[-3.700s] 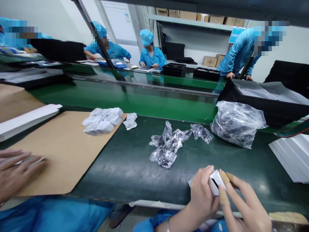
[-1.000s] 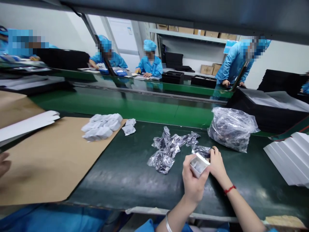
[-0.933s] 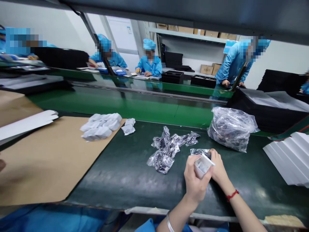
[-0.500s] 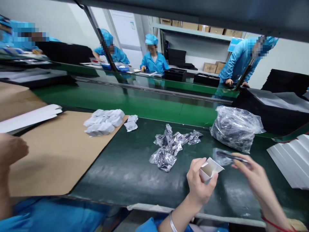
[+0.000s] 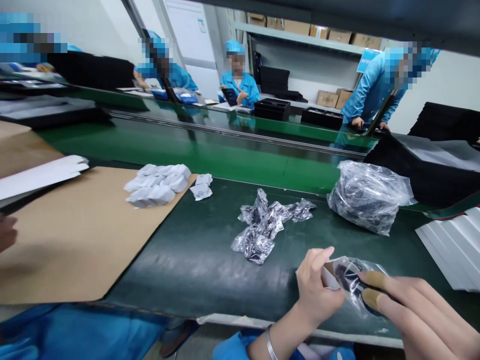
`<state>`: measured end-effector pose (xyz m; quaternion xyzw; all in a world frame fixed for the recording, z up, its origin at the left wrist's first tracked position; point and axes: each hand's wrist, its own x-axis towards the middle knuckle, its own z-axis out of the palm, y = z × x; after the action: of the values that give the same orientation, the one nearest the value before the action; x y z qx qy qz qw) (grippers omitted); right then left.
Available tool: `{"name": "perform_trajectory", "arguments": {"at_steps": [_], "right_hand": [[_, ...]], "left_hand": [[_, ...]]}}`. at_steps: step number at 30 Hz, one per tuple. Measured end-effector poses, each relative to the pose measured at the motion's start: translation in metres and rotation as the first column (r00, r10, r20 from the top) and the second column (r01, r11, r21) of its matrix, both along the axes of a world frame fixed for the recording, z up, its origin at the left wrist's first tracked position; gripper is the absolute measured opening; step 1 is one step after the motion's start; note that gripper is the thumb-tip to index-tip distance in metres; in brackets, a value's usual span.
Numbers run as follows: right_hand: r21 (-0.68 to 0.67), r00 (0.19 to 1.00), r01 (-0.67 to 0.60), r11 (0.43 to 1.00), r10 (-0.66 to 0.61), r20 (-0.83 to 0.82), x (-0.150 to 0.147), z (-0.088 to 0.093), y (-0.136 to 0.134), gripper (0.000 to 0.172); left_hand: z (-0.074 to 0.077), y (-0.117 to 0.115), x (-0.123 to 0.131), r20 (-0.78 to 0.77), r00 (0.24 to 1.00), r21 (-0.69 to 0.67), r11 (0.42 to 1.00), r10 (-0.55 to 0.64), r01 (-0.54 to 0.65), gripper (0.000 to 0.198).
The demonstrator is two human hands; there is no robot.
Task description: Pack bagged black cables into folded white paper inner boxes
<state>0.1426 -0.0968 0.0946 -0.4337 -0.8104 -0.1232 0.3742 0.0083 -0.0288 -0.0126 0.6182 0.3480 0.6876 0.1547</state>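
My left hand (image 5: 317,292) grips a small white open box (image 5: 330,275) low over the dark green mat (image 5: 210,260). My right hand (image 5: 416,312), with tan finger cots on two fingers, pinches a clear plastic packet holding a black part (image 5: 354,282) and holds it against the box's open end. A loose pile of the same clear packets (image 5: 268,222) lies on the mat just beyond my hands. A large clear bag full of them (image 5: 369,195) sits further right.
A brown cardboard sheet (image 5: 78,235) covers the left, with white pouches (image 5: 155,185) at its far corner. White folded cartons (image 5: 450,245) lie at right, black trays (image 5: 431,165) behind. A green conveyor belt (image 5: 210,155) runs across; people in blue work beyond. Another person's hand (image 5: 6,232) shows at left.
My right hand picked a clear packet from the mat and brought it back to the open box in my left hand. The other person's hand at left drew back.
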Motion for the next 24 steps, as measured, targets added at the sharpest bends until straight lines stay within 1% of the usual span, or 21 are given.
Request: {"name": "perform_trajectory", "arguments": {"at_steps": [2,3,5,7,9,11,12,13,14,16,18,21,24], "right_hand": [[-0.014,0.975,-0.110,0.994,0.111,0.195,-0.012,0.019,0.015,0.025],[-0.027,0.951,-0.142,0.989,0.144,0.274,-0.020,0.029,0.020,0.028],[-0.022,0.919,-0.143,0.989,0.141,0.367,-0.035,0.042,0.027,0.033],[0.010,0.909,-0.137,0.990,0.122,0.399,-0.045,0.045,0.031,0.038],[-0.038,0.924,-0.091,0.995,0.099,0.368,-0.047,0.040,0.034,0.039],[-0.117,0.951,-0.036,0.992,0.070,0.300,-0.040,0.030,0.036,0.038],[-0.132,0.960,-0.011,0.991,0.047,0.276,-0.034,0.025,0.036,0.037],[-0.112,0.964,0.010,0.994,0.020,0.264,-0.027,0.021,0.035,0.035],[-0.056,0.966,0.029,0.998,-0.013,0.257,-0.021,0.016,0.034,0.030],[0.104,0.968,0.067,0.992,-0.090,0.233,-0.009,0.008,0.028,0.020],[0.223,0.971,0.116,0.968,-0.158,0.179,-0.002,0.002,0.021,0.023],[0.262,0.972,0.132,0.956,-0.176,0.156,-0.004,-0.003,0.015,0.027],[0.277,0.975,0.109,0.955,-0.157,0.158,-0.015,-0.003,0.016,0.023]], "left_hand": [[0.003,-0.001,-0.002,-0.010,1.000,-0.021,1.000,-0.013,0.013,0.049],[0.005,-0.001,-0.003,-0.022,1.000,-0.028,0.999,-0.017,0.016,0.049],[0.008,0.001,-0.006,-0.061,0.998,-0.037,0.999,-0.027,0.025,0.051],[0.009,0.003,-0.008,-0.095,0.994,-0.053,0.997,-0.056,0.051,0.054],[0.008,0.005,-0.010,-0.101,0.989,-0.057,0.993,-0.104,0.099,0.057],[0.005,0.006,-0.010,-0.087,0.986,-0.065,0.988,-0.145,0.140,0.063],[0.004,0.006,-0.010,-0.082,0.983,-0.078,0.985,-0.162,0.156,0.067],[0.003,0.006,-0.010,-0.079,0.981,-0.097,0.981,-0.178,0.170,0.071],[0.002,0.005,-0.010,-0.078,0.979,-0.121,0.977,-0.187,0.177,0.074],[0.001,0.004,-0.010,-0.081,0.979,-0.162,0.971,-0.189,0.174,0.078],[0.001,0.002,-0.010,-0.083,0.980,-0.189,0.968,-0.181,0.163,0.077],[0.002,0.001,-0.008,-0.084,0.977,-0.208,0.962,-0.198,0.177,0.074],[0.005,0.002,-0.007,-0.096,0.972,-0.153,0.968,-0.213,0.197,0.061]]}}
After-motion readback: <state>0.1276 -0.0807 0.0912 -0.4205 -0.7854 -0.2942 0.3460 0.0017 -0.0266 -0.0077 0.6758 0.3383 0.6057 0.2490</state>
